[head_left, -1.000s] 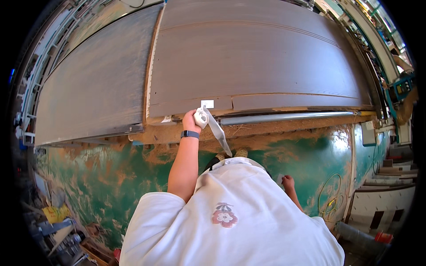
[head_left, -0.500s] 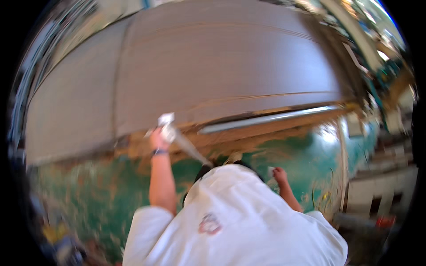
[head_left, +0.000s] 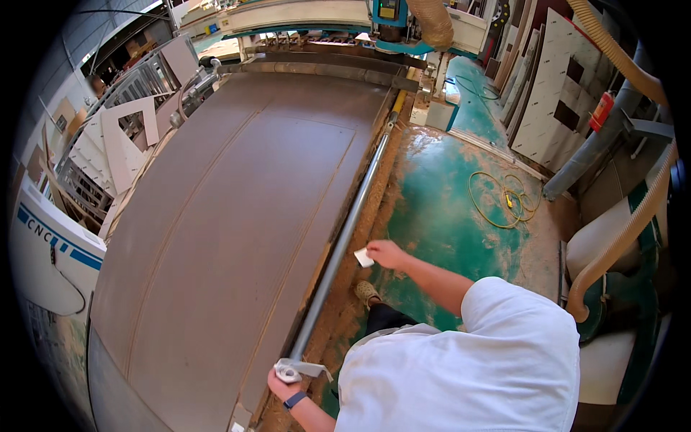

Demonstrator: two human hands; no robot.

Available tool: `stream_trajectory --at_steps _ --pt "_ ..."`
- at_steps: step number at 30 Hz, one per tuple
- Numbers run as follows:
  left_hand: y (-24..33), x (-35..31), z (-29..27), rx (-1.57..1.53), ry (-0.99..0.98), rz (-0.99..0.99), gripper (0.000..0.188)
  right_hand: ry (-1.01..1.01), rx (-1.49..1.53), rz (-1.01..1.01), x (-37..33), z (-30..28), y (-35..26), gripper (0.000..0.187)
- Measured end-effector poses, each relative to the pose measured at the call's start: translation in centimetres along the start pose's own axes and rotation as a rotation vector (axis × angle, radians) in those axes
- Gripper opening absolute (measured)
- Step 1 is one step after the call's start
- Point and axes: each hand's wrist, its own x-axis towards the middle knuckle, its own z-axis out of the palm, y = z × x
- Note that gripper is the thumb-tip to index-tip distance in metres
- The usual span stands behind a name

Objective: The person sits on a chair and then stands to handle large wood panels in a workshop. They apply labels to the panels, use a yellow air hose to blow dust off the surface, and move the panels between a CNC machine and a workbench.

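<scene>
A roll of white labels (head_left: 288, 372) is held in my left hand (head_left: 278, 389), at the near right edge of a large brown panel (head_left: 237, 216). A loose strip hangs from the roll to the right, with its end near my shirt. My right hand (head_left: 387, 255) pinches a small white label (head_left: 364, 258) between its fingers. That hand is out in front of me, above the floor and to the right of the metal rail (head_left: 335, 248) along the panel's edge. Thin grooves run lengthwise in the panel's face.
A machine gantry (head_left: 309, 21) crosses the panel's far end. Left stand a white machine cabinet (head_left: 54, 237) and offcut boards (head_left: 129, 137). A yellow cord (head_left: 507, 201) lies coiled on the dusty green floor (head_left: 439, 194). Ribbed hoses (head_left: 626, 252) and leaning panels (head_left: 561, 86) are at right.
My view has turned, so the panel now runs away from me toward the gantry. My right arm has reached forward from my side with the label. My left hand keeps hold of the roll.
</scene>
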Motion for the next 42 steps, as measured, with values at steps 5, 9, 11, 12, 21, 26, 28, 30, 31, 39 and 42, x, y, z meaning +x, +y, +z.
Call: stream_trajectory --at_steps 5,9,11,12,21,26,28,30,31,39,42 --pt "-0.1 0.3 -1.4 0.199 0.164 0.330 0.020 0.054 1.033 0.123 15.7 -8.2 -3.2 0.022" --pt "-3.4 -2.1 2.6 0.867 0.119 0.451 0.031 -0.673 1.755 -0.769 23.4 -14.2 -10.7 0.024" --pt "-5.9 -2.0 7.3 1.053 0.144 0.606 0.042 -1.009 1.888 -0.916 26.5 -14.8 -12.8 0.036" --pt "-6.2 -1.1 8.3 0.974 0.134 0.476 0.043 -1.105 1.914 -0.903 27.2 -15.3 -13.6 0.045" --pt "-5.3 2.9 8.5 1.006 0.374 0.526 0.051 -1.705 1.891 -0.823 31.4 -14.5 -17.9 0.087" --pt "-6.5 1.0 9.4 0.290 0.525 0.236 0.023 -0.800 1.609 0.004 42.9 -11.8 -7.3 0.057" --pt "-7.5 0.2 14.0 0.029 0.520 0.108 0.019 -0.265 1.324 0.224 47.9 -12.6 -2.1 0.050" --pt "-7.6 -0.6 16.7 0.123 0.446 0.116 0.019 -0.050 1.417 0.261 50.9 -14.8 4.4 0.051" --pt "-7.6 -0.1 15.5 0.092 0.434 0.110 0.017 0.115 1.521 0.161 52.6 -16.2 6.5 0.051" --pt "-3.6 -3.1 17.5 0.088 0.494 0.107 0.011 -0.034 -0.790 -0.324 48.9 -17.4 0.3 0.055" --pt "-3.1 -3.5 17.4 0.114 0.580 0.147 0.015 0.264 -0.809 -0.516 46.3 -13.4 1.2 0.068"
